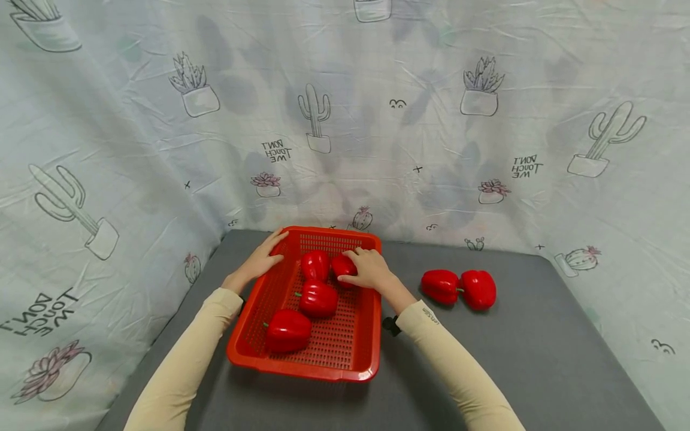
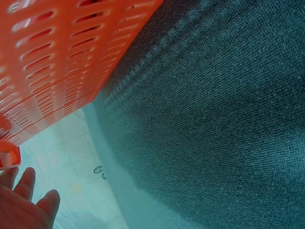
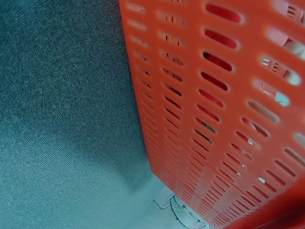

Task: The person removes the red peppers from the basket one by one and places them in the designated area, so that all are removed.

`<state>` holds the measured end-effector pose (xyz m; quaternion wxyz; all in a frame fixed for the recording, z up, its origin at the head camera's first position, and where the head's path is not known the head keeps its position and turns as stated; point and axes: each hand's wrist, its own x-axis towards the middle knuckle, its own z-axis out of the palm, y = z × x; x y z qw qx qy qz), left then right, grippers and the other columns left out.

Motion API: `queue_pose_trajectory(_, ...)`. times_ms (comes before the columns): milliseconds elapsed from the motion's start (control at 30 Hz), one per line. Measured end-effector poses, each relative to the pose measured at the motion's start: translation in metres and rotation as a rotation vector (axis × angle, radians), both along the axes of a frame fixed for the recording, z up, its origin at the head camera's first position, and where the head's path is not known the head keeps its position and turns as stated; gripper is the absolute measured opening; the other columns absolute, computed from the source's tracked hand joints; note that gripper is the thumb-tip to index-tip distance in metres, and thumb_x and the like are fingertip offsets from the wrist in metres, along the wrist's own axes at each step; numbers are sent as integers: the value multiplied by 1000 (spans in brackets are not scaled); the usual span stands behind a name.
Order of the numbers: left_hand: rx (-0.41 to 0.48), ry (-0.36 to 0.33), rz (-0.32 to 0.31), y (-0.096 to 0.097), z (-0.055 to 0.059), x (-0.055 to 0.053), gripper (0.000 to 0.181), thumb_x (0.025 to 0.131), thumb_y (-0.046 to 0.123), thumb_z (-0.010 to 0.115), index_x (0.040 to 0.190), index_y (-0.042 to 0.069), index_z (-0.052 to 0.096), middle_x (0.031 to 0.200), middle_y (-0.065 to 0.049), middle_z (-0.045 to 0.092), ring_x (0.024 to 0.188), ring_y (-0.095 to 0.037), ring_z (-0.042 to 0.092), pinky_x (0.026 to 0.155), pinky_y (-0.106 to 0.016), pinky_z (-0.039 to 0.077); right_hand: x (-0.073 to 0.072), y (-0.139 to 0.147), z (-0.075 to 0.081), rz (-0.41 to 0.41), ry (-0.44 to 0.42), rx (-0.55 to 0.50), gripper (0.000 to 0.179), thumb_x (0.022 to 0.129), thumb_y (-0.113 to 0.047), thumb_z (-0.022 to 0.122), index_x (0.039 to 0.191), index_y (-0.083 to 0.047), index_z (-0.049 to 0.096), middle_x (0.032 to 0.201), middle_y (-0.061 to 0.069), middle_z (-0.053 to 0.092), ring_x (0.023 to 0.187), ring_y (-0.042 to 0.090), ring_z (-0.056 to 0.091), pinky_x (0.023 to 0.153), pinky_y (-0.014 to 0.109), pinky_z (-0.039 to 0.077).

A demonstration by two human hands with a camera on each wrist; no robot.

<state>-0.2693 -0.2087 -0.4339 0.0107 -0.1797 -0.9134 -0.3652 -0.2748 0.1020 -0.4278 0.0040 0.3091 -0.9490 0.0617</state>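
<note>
A red plastic basket (image 1: pixel 305 370) with slotted walls stands on the table, several red bell peppers inside. Toward its back right corner, my right hand (image 1: pixel 372 269) reaches over the rim and grips one bell pepper (image 1: pixel 342 266) with fingers and thumb. Beside that one lies another pepper (image 1: pixel 315 265); a third (image 1: pixel 318 299) is in the middle, and one more (image 1: pixel 288 331) sits near the front left. My left hand (image 1: pixel 261 258) rests at the basket's left rim with its fingers extended. In the right wrist view the basket wall (image 3: pixel 209 114) hides most of the peppers.
Two more red peppers lie side by side on the grey table (image 1: pixel 517 353) right of the basket, a left one (image 1: pixel 441 286) and a right one (image 1: pixel 478 290). A pale curtain (image 1: pixel 345 149) printed with cacti hangs behind the table and along both sides.
</note>
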Motion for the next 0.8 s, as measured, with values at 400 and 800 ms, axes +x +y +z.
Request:
queue_pose_trajectory(400, 0, -5, 6, 0, 0, 1, 63, 88, 4, 51, 146, 4, 26, 153, -20, 12, 138, -41, 15, 104, -61, 20, 3, 0, 0, 10, 5, -58, 63, 83, -57, 57, 129, -15, 54, 116, 9, 60, 100, 27, 58, 94, 41, 40)
queue_pose_trajectory(800, -16, 20, 8, 2, -4, 6, 63, 88, 5, 51, 146, 4, 26, 153, -21, 12, 137, -44, 15, 103, -63, 20, 7, 5, -2, -1, 6, -207, 58, 84, -51, 58, 128, -15, 55, 123, 11, 57, 107, 28, 55, 97, 45, 40)
